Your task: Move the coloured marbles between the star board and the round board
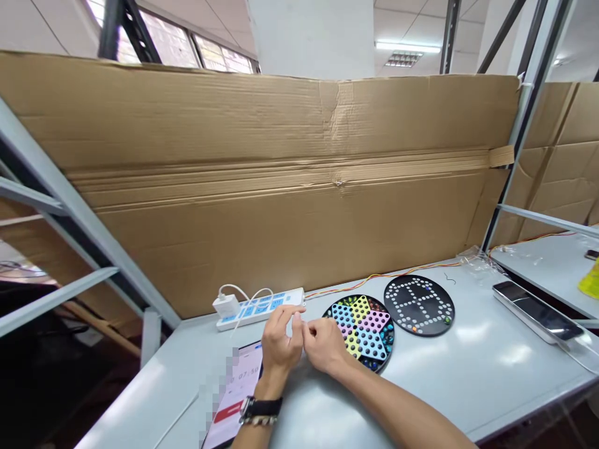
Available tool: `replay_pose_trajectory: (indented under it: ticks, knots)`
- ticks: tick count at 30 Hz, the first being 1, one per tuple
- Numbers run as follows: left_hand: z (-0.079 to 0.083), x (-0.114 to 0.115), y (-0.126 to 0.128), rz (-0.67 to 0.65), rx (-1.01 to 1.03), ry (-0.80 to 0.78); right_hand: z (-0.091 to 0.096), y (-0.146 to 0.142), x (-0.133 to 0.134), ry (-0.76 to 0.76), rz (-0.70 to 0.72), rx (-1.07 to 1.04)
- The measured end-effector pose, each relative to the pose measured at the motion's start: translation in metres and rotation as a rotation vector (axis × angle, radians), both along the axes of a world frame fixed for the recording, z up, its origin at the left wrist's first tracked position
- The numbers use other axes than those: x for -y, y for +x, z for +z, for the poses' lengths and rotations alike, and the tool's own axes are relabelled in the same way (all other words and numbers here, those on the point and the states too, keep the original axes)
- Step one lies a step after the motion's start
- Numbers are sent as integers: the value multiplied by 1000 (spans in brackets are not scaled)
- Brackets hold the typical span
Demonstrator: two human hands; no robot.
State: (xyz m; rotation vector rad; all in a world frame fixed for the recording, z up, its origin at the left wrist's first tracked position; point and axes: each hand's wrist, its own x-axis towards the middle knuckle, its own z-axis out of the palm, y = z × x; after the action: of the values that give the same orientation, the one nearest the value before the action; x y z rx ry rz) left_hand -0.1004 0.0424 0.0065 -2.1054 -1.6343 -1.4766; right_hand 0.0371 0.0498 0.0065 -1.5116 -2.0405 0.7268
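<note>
My left hand (279,342) and my right hand (324,344) meet fingertip to fingertip over the grey table (468,374), both curled in a pinch; what they pinch is too small to make out. A dark watch sits on my left wrist. Just right of my right hand lies a round Chinese checkers board (365,324) with coloured star points and marbles. Beyond it lies a black round peg board (419,305) with pale holes. A tablet (236,390) showing a timer lies under my left forearm.
A white and blue power strip (259,307) with a white charger plugged in lies along a tall cardboard wall (281,187). Coloured wires run right along the wall. A phone (533,310) lies at the right edge. Grey metal shelf struts stand on the left.
</note>
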Motion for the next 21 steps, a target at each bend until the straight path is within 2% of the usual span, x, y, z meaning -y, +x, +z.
replay_pose_trajectory:
  ticks: [5, 9, 21]
  knots:
    - [0, -1, 2, -9, 5, 18, -9, 11, 5, 215, 125, 257]
    - [-1, -1, 2, -27, -2, 25, -15, 12, 6, 279, 230, 350]
    - [-10, -1, -4, -56, -39, -1, -16, 17, 7, 381, 215, 413]
